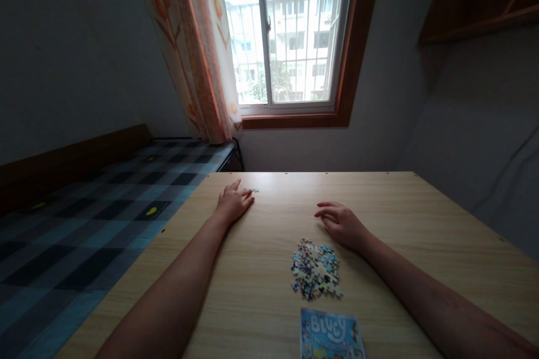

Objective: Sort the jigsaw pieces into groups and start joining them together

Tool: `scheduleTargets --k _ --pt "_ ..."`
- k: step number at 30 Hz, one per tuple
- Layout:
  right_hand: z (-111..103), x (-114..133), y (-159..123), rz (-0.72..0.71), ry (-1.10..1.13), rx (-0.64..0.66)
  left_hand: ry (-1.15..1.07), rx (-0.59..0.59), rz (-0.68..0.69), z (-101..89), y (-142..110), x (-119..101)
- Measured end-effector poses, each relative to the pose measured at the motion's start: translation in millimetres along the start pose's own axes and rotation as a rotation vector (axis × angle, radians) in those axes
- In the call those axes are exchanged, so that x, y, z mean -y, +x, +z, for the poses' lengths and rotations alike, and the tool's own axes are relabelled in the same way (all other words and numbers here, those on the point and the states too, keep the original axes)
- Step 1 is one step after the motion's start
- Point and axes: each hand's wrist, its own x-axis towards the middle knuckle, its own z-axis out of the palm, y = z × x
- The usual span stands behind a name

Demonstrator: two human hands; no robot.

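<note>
My left hand [234,202] rests near the far left part of the table, its fingers spread. Beside its fingertips lie a few joined jigsaw pieces [254,190], partly covered by the hand. Over the table to the right, my right hand [339,223] is loosely bent with fingers apart, and nothing shows in it. Just below that hand sits a loose pile of jigsaw pieces [315,269] in blue, white and dark colours. Nearer to me is a blue puzzle box [332,335] with "Bluey" printed on it, cut off by the lower picture edge.
The light wooden table [252,291] reaches toward a wall with a window [295,39]. A bed with a checked cover [105,213] stands along the left side. A patterned curtain [197,50] hangs by the window, and a wooden shelf [484,17] is mounted at upper right.
</note>
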Motion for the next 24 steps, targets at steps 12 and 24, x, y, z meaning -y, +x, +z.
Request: scheduleTargets --k 12,24 --pt "-0.3 -1.6 0.0 -0.010 -0.010 0.006 -0.005 -0.027 0.017 2.9 1.2 2.1" --pt "-0.2 -2.2 0.2 -0.003 0.002 0.008 -0.103 -0.162 0.089 4.0 2.5 7.1"
